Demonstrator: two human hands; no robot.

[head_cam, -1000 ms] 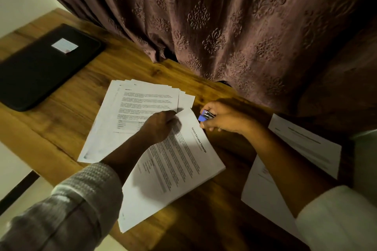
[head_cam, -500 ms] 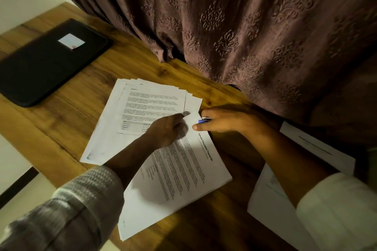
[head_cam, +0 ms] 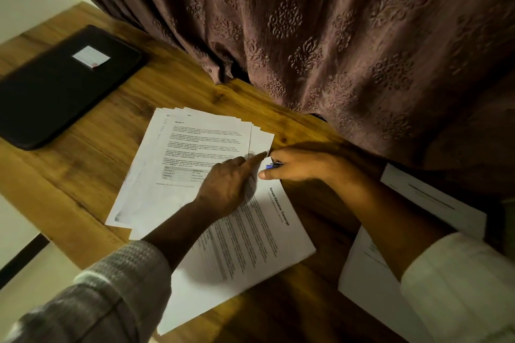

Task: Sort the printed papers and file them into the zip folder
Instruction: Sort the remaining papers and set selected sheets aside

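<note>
On the wooden table (head_cam: 111, 133), right before us, lay the fanned stack of printed papers (head_cam: 195, 147), and partly over its lower right side lay a transcript sheet (head_cam: 267, 242), headed Sample Education Transcript and turned askew so that the heading ran down its right edge. Our left hand (head_cam: 225, 186) rested on both and gripped nothing: the forefinger (head_cam: 253, 160) was stretched out to the top corner of the transcript sheet and pressed it down, while the other fingers lay loosely bent on the paper. Our right hand (head_cam: 303, 167) lay just beside that corner, its fingertips near the left forefinger, and it was clenched around a small blue object (head_cam: 271, 166) with a bit of metal showing; what it was we could not tell. Well apart from the papers, at the far left of the table, the black zip folder (head_cam: 55, 97) lay flat with a white label (head_cam: 91, 57) on its cover. To our right two more sheets (head_cam: 434, 200) lay on the wood, the nearer one partly under our right forearm. A grey left sleeve (head_cam: 111, 301) and a white right sleeve (head_cam: 459, 281) covered our arms above the wrists, and a brown embossed curtain (head_cam: 334, 36) hung down to the table's far edge
</note>
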